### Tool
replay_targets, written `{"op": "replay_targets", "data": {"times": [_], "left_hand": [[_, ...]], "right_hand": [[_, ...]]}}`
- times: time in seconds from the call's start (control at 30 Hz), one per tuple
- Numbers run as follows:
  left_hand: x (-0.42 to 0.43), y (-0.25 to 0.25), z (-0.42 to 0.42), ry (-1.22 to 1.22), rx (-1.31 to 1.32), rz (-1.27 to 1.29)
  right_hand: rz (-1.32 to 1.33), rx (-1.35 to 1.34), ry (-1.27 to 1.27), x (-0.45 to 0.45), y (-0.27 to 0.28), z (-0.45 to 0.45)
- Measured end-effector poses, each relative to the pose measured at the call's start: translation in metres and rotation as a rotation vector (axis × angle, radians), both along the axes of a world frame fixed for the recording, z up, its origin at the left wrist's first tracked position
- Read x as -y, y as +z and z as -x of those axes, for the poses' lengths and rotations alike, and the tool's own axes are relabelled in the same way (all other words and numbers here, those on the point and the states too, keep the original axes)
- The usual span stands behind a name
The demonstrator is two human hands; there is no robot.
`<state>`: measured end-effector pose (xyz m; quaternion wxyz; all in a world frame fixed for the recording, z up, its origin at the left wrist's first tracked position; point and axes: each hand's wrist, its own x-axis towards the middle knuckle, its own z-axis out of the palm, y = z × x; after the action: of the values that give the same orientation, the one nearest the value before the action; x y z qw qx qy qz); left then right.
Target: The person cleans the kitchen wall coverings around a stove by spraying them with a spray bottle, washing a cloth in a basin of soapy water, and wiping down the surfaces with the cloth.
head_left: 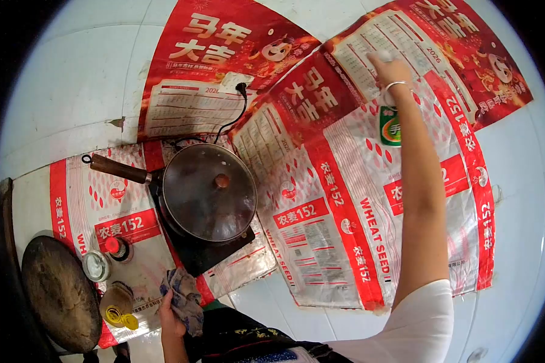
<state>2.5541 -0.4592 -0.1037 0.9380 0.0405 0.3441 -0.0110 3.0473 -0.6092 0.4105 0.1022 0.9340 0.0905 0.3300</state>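
My left hand point(172, 319) is closed around a crumpled grey-blue patterned cloth point(183, 296), low in the view near my apron. My right arm is stretched far forward. At its end my right hand point(393, 71), with a white bracelet at the wrist, is closed at a small white thing point(383, 55) in front of the red calendar poster point(378, 36). What this white thing is I cannot make out. Partly hidden behind my forearm is a green-labelled bottle point(390, 126). Between my arms, a lidded wok point(209, 192) with a wooden handle rests on a black induction cooker point(191, 257).
At the left are a round wooden chopping board point(60, 293), a glass jar point(95, 266), a red-capped bottle point(116, 247) and a yellow-lidded container point(120, 308). A black plug and cord point(241, 97) run from a wall socket toward the cooker. Wheat-seed sheeting point(303, 242) covers the surfaces.
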Motion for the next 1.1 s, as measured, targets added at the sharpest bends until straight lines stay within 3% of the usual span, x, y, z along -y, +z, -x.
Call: {"op": "replay_targets", "data": {"times": [0.07,0.23,0.4,0.53,0.63,0.7,0.83,0.9,0.97,1.03,1.1], "left_hand": [[0.002,-0.006,-0.001,-0.003,0.117,0.032],[0.003,0.000,-0.006,-0.030,0.048,0.002],[0.006,-0.012,-0.003,-0.017,0.074,0.002],[0.003,-0.005,0.000,-0.045,0.079,0.045],[0.009,-0.013,0.002,-0.060,0.078,-0.027],[0.012,-0.013,-0.001,-0.077,0.064,-0.108],[0.016,0.029,-0.025,-0.205,0.099,-0.190],[0.026,0.070,-0.050,-0.197,0.254,-0.178],[0.038,0.105,-0.077,-0.204,0.274,-0.273],[0.059,0.109,-0.114,-0.199,0.331,-0.496],[0.075,0.163,-0.152,-0.158,0.470,-0.508]], "right_hand": [[-0.005,-0.003,0.003,0.000,0.026,0.015],[0.014,-0.095,0.043,-0.003,0.079,0.026],[-0.044,0.066,0.010,0.011,0.104,0.033],[0.064,0.001,-0.096,0.015,0.100,0.049],[-0.150,-0.019,0.027,0.024,0.091,0.055],[-0.549,-0.279,0.242,0.030,0.086,0.067],[-0.787,-0.319,0.362,0.052,0.025,0.143],[-0.774,-0.322,0.398,0.080,-0.019,0.193],[-0.876,-0.369,0.344,0.110,-0.062,0.247],[-1.058,-0.416,0.343,0.143,-0.098,0.290],[-1.111,-0.489,0.279,0.181,-0.119,0.324]]}}
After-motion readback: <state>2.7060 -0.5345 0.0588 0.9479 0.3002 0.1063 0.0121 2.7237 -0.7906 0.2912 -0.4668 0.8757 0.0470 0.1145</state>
